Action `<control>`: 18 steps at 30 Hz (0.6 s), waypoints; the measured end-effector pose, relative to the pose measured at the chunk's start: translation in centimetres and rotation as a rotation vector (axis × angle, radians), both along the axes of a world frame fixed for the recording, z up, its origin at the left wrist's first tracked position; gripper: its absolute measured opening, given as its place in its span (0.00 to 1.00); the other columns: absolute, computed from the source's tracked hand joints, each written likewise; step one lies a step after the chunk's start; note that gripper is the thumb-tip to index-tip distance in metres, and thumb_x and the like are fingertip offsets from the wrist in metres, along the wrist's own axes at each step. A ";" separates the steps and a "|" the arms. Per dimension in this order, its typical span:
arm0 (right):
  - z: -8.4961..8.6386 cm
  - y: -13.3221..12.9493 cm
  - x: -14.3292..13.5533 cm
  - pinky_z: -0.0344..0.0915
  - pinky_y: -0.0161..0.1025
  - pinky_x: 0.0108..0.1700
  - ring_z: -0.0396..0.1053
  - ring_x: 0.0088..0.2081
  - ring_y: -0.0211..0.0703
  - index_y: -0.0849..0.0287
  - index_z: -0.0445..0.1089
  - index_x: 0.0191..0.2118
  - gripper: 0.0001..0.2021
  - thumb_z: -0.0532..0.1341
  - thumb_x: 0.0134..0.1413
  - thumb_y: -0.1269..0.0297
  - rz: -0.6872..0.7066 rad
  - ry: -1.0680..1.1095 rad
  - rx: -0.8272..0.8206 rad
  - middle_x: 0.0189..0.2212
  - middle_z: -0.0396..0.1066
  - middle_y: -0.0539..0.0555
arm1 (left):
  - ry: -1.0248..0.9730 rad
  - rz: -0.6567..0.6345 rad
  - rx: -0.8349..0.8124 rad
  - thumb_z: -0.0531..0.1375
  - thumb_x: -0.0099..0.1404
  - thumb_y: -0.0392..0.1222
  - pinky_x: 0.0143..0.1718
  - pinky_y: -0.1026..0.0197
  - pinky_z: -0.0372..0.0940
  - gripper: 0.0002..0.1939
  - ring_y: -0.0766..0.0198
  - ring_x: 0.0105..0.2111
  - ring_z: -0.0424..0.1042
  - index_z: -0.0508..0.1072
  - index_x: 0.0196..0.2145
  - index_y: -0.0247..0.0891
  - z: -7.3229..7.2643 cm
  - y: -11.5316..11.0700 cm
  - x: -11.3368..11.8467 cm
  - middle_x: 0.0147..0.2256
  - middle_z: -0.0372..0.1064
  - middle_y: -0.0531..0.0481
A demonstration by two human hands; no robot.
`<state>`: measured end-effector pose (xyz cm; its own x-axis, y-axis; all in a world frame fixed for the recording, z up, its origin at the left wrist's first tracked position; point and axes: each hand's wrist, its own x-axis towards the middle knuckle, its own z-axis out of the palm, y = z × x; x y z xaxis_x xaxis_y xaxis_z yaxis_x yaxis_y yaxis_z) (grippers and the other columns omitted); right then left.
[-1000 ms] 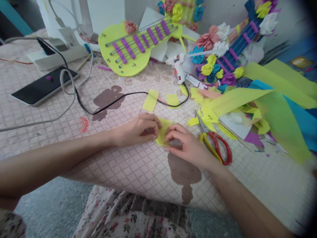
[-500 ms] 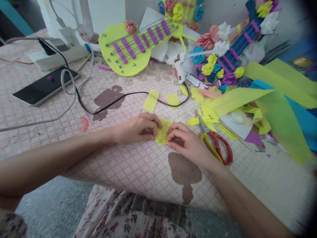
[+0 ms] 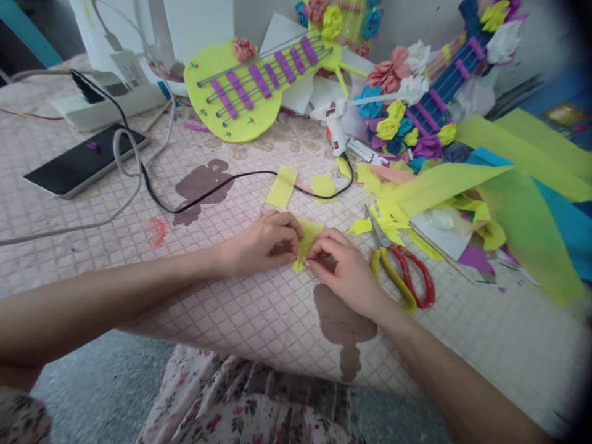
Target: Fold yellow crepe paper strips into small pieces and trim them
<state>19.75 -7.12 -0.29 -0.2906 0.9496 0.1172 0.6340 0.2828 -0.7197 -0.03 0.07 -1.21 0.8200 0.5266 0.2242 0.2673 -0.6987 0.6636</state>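
A small piece of yellow crepe paper (image 3: 309, 239) lies on the patterned tablecloth (image 3: 259, 308) between my two hands. My left hand (image 3: 272, 242) pinches its left edge, the fingers curled. At the lower right edge, my right hand (image 3: 340, 264) grips the same piece between thumb and fingertips, and the paper looks creased there. Part of the piece is hidden behind the fingers. Two other cut yellow pieces (image 3: 282, 187) lie just beyond, one partly under a black cord (image 3: 250, 175). Scissors (image 3: 400, 265) with red and yellow handles rest to the right of my right hand.
A glue gun (image 3: 337, 126) stands behind, its cord crossing the table. A yellow paper guitar (image 3: 240, 92) and a blue one (image 3: 430, 111) with paper flowers lean at the back. Crepe sheets (image 3: 522, 209) and scraps cover the right. A phone (image 3: 86, 161) and power strip (image 3: 111, 106) are left.
My right hand has shifted slightly left and my left hand slightly right, drawing the fingertips closer together. The lower edge of the yellow paper is more gathered.
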 end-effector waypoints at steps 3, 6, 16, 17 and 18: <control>-0.1 0.1 0.0 0.63 0.40 0.39 0.65 0.38 0.41 0.56 0.64 0.30 0.08 0.60 0.51 0.77 0.000 -0.002 0.000 0.34 0.62 0.51 | 0.004 0.007 -0.002 0.60 0.61 0.33 0.49 0.55 0.58 0.03 0.60 0.44 0.65 0.71 0.29 0.36 0.1 0.0 0.0 0.42 0.65 0.47; -0.1 0.1 0.1 0.63 0.40 0.40 0.64 0.38 0.41 0.56 0.65 0.30 0.07 0.59 0.53 0.77 0.026 0.008 -0.009 0.34 0.62 0.51 | 0.006 0.005 -0.009 0.59 0.61 0.33 0.49 0.55 0.58 0.03 0.60 0.44 0.65 0.71 0.29 0.36 0.2 -0.1 0.0 0.43 0.65 0.47; 0.2 0.0 -0.3 0.64 0.42 0.42 0.64 0.40 0.43 0.57 0.64 0.29 0.08 0.60 0.51 0.77 0.009 -0.043 -0.023 0.35 0.62 0.52 | 0.024 0.030 0.023 0.59 0.60 0.34 0.48 0.54 0.58 0.03 0.59 0.43 0.64 0.71 0.28 0.36 0.3 -0.4 0.4 0.41 0.66 0.46; 0.2 0.0 -0.3 0.64 0.42 0.42 0.64 0.39 0.43 0.57 0.64 0.29 0.08 0.60 0.51 0.78 0.008 -0.039 -0.022 0.34 0.62 0.52 | 0.025 0.031 0.025 0.59 0.60 0.34 0.47 0.54 0.58 0.03 0.59 0.43 0.64 0.70 0.28 0.36 0.3 -0.4 0.4 0.40 0.66 0.46; 0.1 0.0 -0.3 0.64 0.42 0.41 0.64 0.39 0.43 0.57 0.64 0.29 0.08 0.60 0.51 0.78 0.007 -0.035 -0.019 0.34 0.62 0.52 | 0.027 0.032 0.024 0.59 0.60 0.34 0.47 0.54 0.58 0.03 0.59 0.43 0.64 0.70 0.29 0.36 0.3 -0.4 0.4 0.40 0.66 0.46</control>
<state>19.46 -7.10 -0.15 -0.3009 0.9495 0.0886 0.6568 0.2737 -0.7026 0.38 -0.35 -0.86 0.8088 0.5474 0.2148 0.3073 -0.7049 0.6392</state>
